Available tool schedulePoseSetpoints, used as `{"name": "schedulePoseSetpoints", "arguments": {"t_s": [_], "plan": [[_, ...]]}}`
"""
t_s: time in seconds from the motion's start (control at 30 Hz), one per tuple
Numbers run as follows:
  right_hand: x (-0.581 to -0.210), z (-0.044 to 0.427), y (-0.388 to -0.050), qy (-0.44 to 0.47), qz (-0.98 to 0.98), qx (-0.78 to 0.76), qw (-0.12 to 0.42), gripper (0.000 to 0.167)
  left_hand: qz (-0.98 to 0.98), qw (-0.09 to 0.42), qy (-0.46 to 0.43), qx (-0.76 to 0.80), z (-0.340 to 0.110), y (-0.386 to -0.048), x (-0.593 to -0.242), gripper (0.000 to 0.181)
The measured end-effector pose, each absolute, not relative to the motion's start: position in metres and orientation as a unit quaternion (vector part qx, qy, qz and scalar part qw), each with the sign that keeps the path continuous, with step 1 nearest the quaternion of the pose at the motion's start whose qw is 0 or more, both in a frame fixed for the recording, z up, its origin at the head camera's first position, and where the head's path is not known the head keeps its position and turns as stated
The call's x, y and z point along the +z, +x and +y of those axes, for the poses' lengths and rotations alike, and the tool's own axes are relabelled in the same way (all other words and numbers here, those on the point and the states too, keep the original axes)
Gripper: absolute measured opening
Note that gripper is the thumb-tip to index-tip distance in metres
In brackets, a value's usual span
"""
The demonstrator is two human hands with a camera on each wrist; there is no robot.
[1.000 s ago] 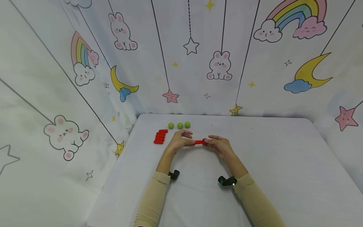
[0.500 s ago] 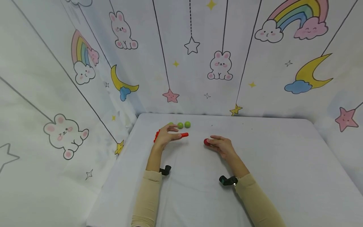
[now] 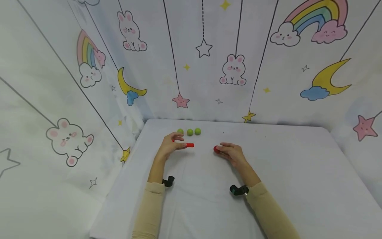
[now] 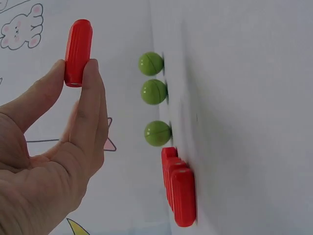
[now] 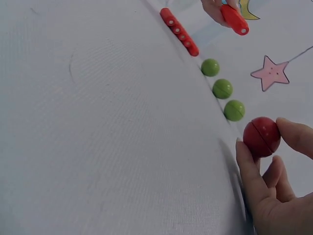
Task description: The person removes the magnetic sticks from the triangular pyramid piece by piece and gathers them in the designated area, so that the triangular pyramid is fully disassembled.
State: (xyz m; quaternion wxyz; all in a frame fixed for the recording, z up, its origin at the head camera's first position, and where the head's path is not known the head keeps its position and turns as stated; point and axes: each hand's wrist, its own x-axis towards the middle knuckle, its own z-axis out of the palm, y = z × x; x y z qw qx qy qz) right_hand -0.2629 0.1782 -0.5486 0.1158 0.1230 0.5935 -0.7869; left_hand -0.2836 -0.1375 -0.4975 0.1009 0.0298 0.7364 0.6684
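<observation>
Between its thumb and fingertips, my left hand (image 3: 170, 145) pinches one end of a short red rod (image 4: 77, 44), clear of the table. The rod is ribbed, with a small hole in its near end. To the right, my right hand (image 3: 234, 154) holds a glossy red ball (image 5: 262, 136) by thumb and fingers; a seam runs round it. Rod and ball are apart. A row of several like red rods (image 4: 183, 198) lies side by side on the table, mostly hidden by the left hand in the head view.
Three green balls (image 3: 190, 132) sit in a line near the back of the white-covered table (image 3: 283, 172), close to the rods. Behind it hangs a white curtain (image 3: 167, 33) printed with cartoon animals. A small black camera (image 3: 238, 190) is strapped to each wrist.
The red rod and red ball met end to end a second ago and are now apart. My left hand has moved left with the rod; the right hand stays nearly in place with the ball.
</observation>
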Motion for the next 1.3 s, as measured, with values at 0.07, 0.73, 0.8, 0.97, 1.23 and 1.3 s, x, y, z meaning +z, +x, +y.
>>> {"name": "schedulePoseSetpoints", "arguments": {"t_s": [0.07,0.73,0.8,0.97,1.23,1.3], "plan": [[-0.548,0.176,-0.266,0.127,0.596,-0.784,0.115,0.060,0.748,0.093,0.025,0.657,-0.146,-0.282,-0.499,0.053],[-0.542,0.161,-0.311,0.125,0.720,-0.681,0.058,0.053,0.809,0.058,-0.037,0.583,-0.216,-0.268,-0.512,0.054],[-0.541,0.159,-0.316,0.111,0.748,-0.653,0.037,0.052,0.813,0.060,-0.040,0.577,-0.221,-0.268,-0.514,0.054],[-0.540,0.155,-0.330,0.072,0.812,-0.580,-0.017,0.048,0.826,0.070,-0.053,0.557,-0.232,-0.270,-0.518,0.056],[-0.539,0.144,-0.344,0.031,0.838,-0.543,-0.037,0.042,0.844,0.088,-0.081,0.523,-0.241,-0.272,-0.525,0.058],[-0.538,0.140,-0.347,0.024,0.844,-0.534,-0.041,0.042,0.847,0.087,-0.083,0.518,-0.242,-0.274,-0.528,0.058]]}}
